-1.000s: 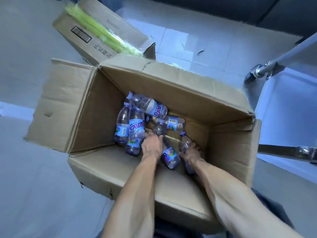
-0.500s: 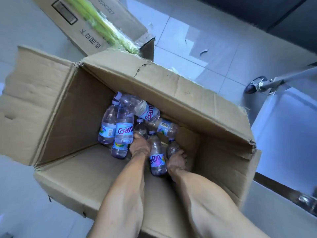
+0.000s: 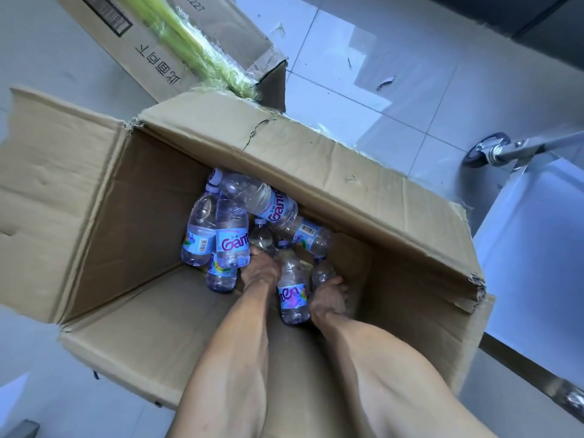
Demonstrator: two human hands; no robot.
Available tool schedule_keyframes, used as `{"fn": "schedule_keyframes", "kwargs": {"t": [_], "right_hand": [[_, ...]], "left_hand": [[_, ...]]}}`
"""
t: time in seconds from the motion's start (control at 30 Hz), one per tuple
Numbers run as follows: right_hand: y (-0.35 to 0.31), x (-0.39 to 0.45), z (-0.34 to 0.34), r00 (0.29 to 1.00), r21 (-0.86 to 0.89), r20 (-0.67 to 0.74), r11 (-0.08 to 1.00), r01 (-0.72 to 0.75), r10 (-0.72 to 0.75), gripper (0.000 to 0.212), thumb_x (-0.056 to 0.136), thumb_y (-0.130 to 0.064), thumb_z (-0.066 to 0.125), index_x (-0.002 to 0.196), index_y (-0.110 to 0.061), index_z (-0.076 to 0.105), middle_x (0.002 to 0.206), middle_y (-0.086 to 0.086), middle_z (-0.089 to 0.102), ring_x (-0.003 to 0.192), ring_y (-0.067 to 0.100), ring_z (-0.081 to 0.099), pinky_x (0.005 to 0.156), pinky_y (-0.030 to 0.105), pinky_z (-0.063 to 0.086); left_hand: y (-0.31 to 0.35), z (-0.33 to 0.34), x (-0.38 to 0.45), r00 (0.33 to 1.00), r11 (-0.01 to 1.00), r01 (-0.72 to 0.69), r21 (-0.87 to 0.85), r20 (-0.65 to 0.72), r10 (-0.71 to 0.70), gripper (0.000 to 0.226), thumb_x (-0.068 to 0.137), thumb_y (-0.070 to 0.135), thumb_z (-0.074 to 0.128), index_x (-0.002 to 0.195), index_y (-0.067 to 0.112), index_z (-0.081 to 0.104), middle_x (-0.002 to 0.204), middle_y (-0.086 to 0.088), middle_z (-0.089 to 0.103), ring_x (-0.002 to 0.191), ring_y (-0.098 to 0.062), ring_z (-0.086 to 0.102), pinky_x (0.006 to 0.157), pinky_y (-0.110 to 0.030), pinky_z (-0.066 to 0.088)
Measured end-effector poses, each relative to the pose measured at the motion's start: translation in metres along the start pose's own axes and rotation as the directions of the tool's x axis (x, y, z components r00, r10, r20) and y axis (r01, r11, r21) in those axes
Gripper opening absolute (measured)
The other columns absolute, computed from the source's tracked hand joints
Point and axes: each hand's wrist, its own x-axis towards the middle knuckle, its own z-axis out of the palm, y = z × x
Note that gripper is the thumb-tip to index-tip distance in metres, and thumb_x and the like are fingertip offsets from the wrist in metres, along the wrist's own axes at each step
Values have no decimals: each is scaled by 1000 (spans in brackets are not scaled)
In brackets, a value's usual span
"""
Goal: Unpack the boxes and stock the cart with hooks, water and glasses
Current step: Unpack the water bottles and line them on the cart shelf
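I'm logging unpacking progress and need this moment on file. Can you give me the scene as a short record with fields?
container: open brown cardboard box on the tiled floor
contents: small clear plastic water bottles with blue labels, jumbled in a heap
left hand: down among the bottles, grip hidden
right hand: gripping a bottle
behind: second cardboard box with green wrapped bundle
cart: metal frame and caster wheel at right

One head-worn wide-angle view — looking steeply down, close, into the open cardboard box (image 3: pixel 316 172) on the floor.
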Motion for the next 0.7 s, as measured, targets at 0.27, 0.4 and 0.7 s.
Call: {"fn": "schedule_keyframes", "kwargs": {"t": [0.27, 0.4, 0.7], "right_hand": [[-11, -8, 8, 990, 39, -107, 995, -90, 94, 39, 103, -8, 26, 139, 5, 24, 135, 23, 38, 124, 37, 42, 96, 45, 44], [4, -18, -22, 998, 257, -54, 966, 1, 13, 43, 101, -18, 45, 139, 0, 34, 140, 20, 46, 128, 36, 47, 100, 46, 44], [40, -118, -88, 957, 396, -222, 880, 262, -185, 67, 76, -30, 78, 129, -8, 44, 129, 16, 56, 120, 35, 56, 96, 45, 49]], "left_hand": [[-1, -3, 6, 999, 999, -35, -34, -16, 34, 95, 91, 58, 54, 152, 4, 4, 148, -19, 41, 130, -38, 49, 102, -41, 42], [-11, -12, -16, 998, 988, -64, -141, -21, 62, 90, 89, 57, 60, 148, 5, 16, 145, -17, 48, 129, -33, 51, 102, -38, 40], [-26, -39, -142, 917, 894, -371, -251, -249, 311, 70, 70, 57, 75, 125, 24, 48, 122, -11, 64, 114, -34, 60, 94, -37, 46]]}}
